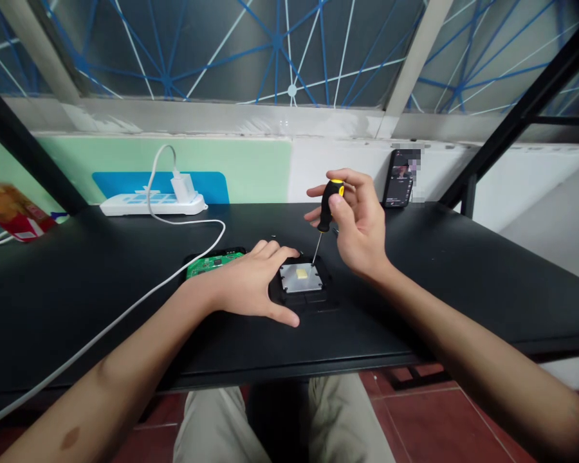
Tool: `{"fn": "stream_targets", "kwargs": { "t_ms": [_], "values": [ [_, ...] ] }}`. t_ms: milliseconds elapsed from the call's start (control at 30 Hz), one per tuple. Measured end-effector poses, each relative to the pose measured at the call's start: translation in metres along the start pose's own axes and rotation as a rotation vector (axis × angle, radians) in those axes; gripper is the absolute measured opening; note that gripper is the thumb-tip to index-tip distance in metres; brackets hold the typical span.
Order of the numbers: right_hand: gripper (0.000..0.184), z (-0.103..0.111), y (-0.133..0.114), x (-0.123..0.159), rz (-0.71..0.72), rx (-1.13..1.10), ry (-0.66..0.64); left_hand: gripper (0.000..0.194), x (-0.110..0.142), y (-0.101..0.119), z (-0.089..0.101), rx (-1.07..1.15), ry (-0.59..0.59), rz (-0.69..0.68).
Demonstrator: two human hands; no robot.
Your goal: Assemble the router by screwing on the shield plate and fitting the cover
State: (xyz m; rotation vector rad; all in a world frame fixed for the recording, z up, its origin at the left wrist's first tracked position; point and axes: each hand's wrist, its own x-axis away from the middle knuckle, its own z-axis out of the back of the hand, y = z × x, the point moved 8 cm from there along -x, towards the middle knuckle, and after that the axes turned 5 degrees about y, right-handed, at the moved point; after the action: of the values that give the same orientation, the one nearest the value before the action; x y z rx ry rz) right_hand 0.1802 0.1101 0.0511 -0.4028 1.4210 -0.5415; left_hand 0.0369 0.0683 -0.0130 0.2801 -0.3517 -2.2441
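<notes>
My right hand [361, 222] grips a black and yellow screwdriver [325, 206] by its handle. The thin shaft slants down, its tip at the upper right corner of a silver metal plate [292, 281] with a pale yellow square pad [302, 274] in the middle. This plate sits in a black plastic housing [309, 299] on the table. My left hand [253, 280] lies over the housing's left side, thumb and fingers spread apart around it. Partly hidden behind that hand is a green circuit board [212, 262] in a black casing.
A white power strip [120, 204] with a plugged-in charger [183, 188] stands along the wall. Its white cable [139, 302] runs across the black table [463, 270] at left. A phone [398, 179] leans on the wall; a red and orange drink container [17, 212] lies far left.
</notes>
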Motion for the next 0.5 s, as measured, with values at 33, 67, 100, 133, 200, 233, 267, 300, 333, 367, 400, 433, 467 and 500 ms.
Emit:
{"fn": "stream_targets", "kwargs": {
  "t_ms": [33,67,100,133,200,233,267,300,333,367,400,433,467,500],
  "values": [
    [0.031,0.0,0.002,0.0,0.003,-0.01,0.004,0.099,0.0,0.0,0.0,-0.002,-0.003,0.001],
    [0.032,0.001,0.003,-0.001,0.008,-0.013,0.013,0.1,0.0,0.0,0.0,-0.004,-0.003,0.003],
    [0.033,0.002,0.005,-0.002,0.015,-0.006,0.027,0.101,0.0,0.0,0.0,-0.006,-0.004,0.003],
    [0.035,0.004,0.006,-0.002,0.024,0.009,0.048,0.101,0.0,0.0,0.0,-0.007,-0.004,0.002],
    [0.039,0.007,0.008,-0.003,0.046,0.053,0.086,0.102,0.0,0.0,0.0,-0.009,-0.008,0.002],
    [0.04,0.009,0.009,-0.003,0.057,0.072,0.101,0.102,0.0,0.0,0.0,-0.009,-0.009,0.004],
    [0.04,0.01,0.009,-0.003,0.067,0.087,0.106,0.103,0.0,0.0,0.0,-0.008,-0.012,0.007],
    [0.04,0.01,0.009,-0.003,0.077,0.095,0.107,0.103,0.0,0.0,0.0,-0.008,-0.014,0.008],
    [0.04,0.011,0.009,-0.003,0.085,0.101,0.107,0.103,0.0,0.0,0.0,-0.008,-0.016,0.008],
    [0.04,0.012,0.009,-0.003,0.09,0.105,0.107,0.103,0.0,0.0,0.0,-0.008,-0.018,0.007],
    [0.04,0.012,0.009,-0.004,0.091,0.109,0.109,0.103,0.0,-0.001,-0.001,-0.009,-0.019,0.004],
    [0.04,0.013,0.009,-0.004,0.088,0.113,0.111,0.103,0.0,-0.001,-0.001,-0.01,-0.018,0.001],
    [0.039,0.013,0.009,-0.004,0.082,0.116,0.112,0.103,0.001,-0.001,-0.001,-0.012,-0.017,-0.001],
    [0.038,0.013,0.009,-0.004,0.074,0.117,0.108,0.102,0.001,-0.001,-0.001,-0.013,-0.015,-0.003]
  ]
}}
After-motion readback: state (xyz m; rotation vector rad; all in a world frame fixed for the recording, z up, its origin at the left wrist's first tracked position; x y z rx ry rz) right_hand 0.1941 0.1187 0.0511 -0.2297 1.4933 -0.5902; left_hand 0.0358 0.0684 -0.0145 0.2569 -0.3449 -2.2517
